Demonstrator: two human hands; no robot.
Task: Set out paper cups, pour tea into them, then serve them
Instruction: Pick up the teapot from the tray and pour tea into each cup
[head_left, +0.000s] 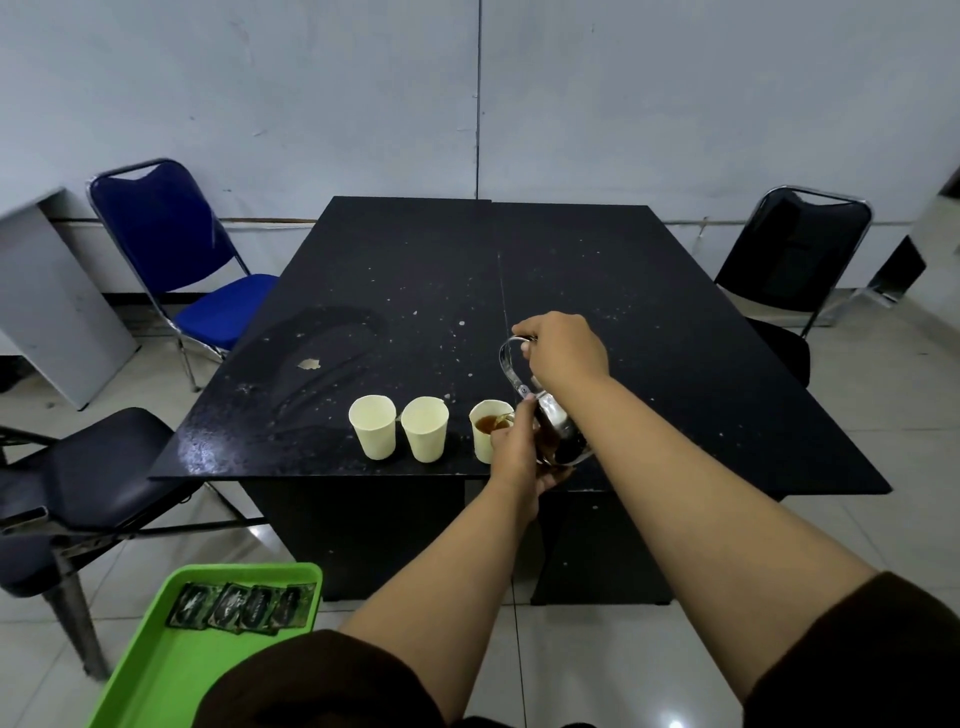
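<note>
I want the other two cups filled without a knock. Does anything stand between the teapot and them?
Nothing visible does. The teapot, in the right hand, tips over the right cup; the left hand steadies the teapot. The middle cup and left cup stand beside it, bare table between.

Right hand tilts a steel teapot over the rightmost paper cup, left hand steadying it.

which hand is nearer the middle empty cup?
Left. The left hand is by the tea-filled cup, next to the middle cup; the right hand holds the kettle handle farther back.
</note>
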